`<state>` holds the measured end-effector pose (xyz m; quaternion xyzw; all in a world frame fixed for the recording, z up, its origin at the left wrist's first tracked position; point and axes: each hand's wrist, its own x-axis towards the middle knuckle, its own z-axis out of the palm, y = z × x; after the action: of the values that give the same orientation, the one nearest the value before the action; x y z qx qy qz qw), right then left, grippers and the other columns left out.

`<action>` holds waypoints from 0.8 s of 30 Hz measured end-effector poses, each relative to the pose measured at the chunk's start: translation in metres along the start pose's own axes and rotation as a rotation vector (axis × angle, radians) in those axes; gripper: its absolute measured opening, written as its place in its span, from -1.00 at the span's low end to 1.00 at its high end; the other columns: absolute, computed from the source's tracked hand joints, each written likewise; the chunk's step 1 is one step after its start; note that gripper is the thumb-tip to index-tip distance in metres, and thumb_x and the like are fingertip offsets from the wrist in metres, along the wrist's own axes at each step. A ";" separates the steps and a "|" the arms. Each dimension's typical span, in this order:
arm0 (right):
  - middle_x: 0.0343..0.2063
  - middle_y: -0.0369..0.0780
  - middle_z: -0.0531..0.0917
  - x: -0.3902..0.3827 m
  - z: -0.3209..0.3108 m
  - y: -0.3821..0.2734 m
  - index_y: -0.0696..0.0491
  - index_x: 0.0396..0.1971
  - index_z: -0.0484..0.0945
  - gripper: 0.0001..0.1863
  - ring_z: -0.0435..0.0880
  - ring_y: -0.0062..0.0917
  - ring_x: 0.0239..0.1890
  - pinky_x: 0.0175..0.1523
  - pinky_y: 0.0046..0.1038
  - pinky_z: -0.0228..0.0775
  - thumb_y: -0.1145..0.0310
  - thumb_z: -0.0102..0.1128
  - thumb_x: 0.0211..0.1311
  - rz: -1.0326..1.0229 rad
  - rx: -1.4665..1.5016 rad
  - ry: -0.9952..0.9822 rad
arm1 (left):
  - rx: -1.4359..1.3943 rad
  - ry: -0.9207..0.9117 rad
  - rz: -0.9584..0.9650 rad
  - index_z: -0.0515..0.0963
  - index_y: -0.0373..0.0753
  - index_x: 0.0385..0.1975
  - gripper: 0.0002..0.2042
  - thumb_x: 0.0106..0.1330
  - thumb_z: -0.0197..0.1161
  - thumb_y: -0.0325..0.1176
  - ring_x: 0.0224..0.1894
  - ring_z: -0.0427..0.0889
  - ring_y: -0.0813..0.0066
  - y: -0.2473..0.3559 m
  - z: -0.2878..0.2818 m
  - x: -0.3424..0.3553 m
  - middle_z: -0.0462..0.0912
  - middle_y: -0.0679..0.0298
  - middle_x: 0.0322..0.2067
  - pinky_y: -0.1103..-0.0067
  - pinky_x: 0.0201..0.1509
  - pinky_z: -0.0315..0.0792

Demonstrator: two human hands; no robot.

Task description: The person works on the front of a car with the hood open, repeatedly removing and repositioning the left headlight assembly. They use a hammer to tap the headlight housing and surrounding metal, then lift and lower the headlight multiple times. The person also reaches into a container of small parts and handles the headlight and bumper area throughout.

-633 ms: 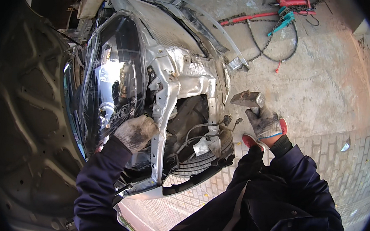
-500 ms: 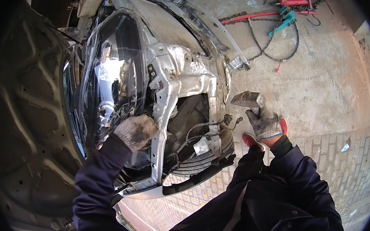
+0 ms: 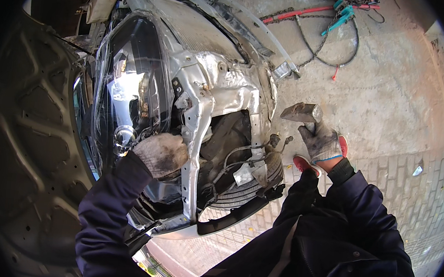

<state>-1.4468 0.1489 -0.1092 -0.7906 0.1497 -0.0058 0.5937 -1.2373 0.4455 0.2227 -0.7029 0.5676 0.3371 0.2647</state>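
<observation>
My right hand [image 3: 321, 143], in a grey work glove, grips a hammer [image 3: 302, 113] just below its heavy metal head. It hangs over the concrete floor, apart from the car. My left hand [image 3: 160, 154], in a dirty glove, is curled closed beside the bare silver metal frame [image 3: 194, 136] at the car's front corner. Whatever its fingers hold is hidden under the glove. Against that hand, on its left, lies a large headlight [image 3: 134, 83] with clear plastic film around it. Loose wiring [image 3: 236, 151] hangs in the frame's opening, above the tyre [image 3: 243, 193].
The raised hood [image 3: 38, 122] fills the left side. A bent metal strip [image 3: 265, 31] sticks out beyond the car's front. On the concrete farther off lie a red bar [image 3: 306, 16], chains and a teal tool [image 3: 338, 21]. My red shoes [image 3: 307, 165] stand on paving near the wheel.
The view has shifted slightly. My left hand has rolled a little, so its fingertips are now hidden. My right hand still holds the hammer in nearly the same place.
</observation>
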 end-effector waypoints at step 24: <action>-0.20 -0.01 0.79 0.003 0.008 -0.023 -0.06 0.24 0.57 -0.57 0.80 0.01 -0.15 -0.10 -0.10 0.64 0.21 0.41 0.46 0.085 0.024 0.013 | 0.137 -0.202 0.014 0.76 -0.27 -0.31 -0.79 0.46 0.20 -0.35 -0.21 0.85 0.11 -0.003 -0.020 0.026 0.79 0.08 -0.37 0.30 -0.10 0.75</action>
<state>-1.4372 0.1608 -0.0906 -0.7764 0.1869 0.0127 0.6017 -1.2276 0.4145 0.2150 -0.6418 0.5645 0.3684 0.3657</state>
